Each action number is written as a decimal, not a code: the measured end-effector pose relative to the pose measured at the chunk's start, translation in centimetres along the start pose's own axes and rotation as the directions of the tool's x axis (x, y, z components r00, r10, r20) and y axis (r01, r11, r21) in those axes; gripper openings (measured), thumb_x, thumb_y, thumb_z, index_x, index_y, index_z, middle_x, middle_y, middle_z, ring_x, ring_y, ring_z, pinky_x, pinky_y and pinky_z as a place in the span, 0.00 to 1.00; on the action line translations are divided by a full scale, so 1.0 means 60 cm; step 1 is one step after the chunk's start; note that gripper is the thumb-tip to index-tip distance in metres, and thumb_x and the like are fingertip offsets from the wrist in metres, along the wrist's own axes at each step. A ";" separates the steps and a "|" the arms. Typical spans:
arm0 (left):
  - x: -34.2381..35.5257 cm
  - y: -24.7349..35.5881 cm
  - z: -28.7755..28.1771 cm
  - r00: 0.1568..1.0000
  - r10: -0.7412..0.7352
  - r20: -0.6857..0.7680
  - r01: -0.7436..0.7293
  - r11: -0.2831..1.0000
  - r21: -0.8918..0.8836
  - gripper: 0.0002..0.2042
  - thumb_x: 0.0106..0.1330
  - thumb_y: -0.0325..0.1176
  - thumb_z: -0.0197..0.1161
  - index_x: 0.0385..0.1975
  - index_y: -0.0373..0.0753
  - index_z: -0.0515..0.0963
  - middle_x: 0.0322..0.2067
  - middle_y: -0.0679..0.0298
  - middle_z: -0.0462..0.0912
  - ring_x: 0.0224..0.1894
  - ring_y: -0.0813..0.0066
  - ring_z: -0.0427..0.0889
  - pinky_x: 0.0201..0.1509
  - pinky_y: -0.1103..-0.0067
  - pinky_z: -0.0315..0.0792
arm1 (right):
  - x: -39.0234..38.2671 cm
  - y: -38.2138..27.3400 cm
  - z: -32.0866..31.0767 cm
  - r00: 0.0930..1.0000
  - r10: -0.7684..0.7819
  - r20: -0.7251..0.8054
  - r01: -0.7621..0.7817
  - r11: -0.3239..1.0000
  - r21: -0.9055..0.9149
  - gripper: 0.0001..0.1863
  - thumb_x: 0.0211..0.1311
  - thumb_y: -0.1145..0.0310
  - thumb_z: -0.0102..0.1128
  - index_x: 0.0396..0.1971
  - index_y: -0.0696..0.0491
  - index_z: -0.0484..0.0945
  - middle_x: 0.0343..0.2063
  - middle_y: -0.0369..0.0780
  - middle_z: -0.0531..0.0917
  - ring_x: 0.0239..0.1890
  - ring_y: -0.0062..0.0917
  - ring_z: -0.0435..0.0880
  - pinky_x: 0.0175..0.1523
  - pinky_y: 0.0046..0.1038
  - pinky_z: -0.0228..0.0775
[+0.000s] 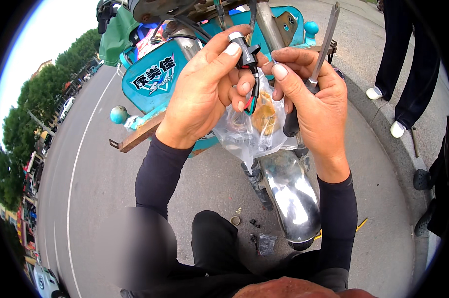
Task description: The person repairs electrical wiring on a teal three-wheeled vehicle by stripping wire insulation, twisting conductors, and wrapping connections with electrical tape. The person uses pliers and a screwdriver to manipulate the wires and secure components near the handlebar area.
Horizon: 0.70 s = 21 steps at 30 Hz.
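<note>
Raised over the front of a teal three-wheeler, my left hand (pixel 197 94) is closed round a black ignition switch (pixel 245 55). It is a small cylinder with a pale cap, and a bundle of black, red and green wires (pixel 255 99) hangs from it. Just to its right, my right hand (pixel 326 111) grips a screwdriver (pixel 325 47) with its shaft pointing up and its black handle below the palm. Thumb and forefinger of that hand are pinched together near the switch; whatever tiny thing they hold is too small to tell. A clear plastic bag (pixel 234 136) hangs behind both hands.
Below the bag is a shiny metal front mudguard (pixel 289 188) over the wheel. A rusty metal bar (pixel 142 131) sticks out left from the teal panel (pixel 152 84). On the asphalt lie a ring (pixel 235 220) and a small plastic packet (pixel 266 244). People stand along the right kerb (pixel 400 136).
</note>
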<state>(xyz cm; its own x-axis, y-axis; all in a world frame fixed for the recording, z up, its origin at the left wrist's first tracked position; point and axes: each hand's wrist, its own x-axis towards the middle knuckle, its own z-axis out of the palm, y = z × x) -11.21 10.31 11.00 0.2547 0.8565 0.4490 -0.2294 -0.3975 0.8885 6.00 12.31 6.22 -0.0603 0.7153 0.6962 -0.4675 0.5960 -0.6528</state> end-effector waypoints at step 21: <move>-0.022 0.035 -0.111 0.763 0.645 0.051 -0.557 0.615 0.558 0.22 0.78 0.36 0.51 0.66 0.32 0.63 0.57 0.42 0.77 0.46 0.65 0.87 0.45 0.79 0.85 | -0.024 0.080 -0.037 0.989 0.147 -0.017 -0.148 0.982 -0.121 0.12 0.66 0.72 0.67 0.44 0.62 0.82 0.34 0.41 0.87 0.28 0.15 0.80 0.36 0.18 0.72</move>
<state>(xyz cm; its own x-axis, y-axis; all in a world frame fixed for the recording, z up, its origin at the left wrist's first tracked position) -18.28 10.51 11.63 0.0946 0.3799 0.9202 0.2413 -0.9055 0.3490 5.79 14.93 1.41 -0.1130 0.8012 0.5877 -0.3436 0.5235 -0.7797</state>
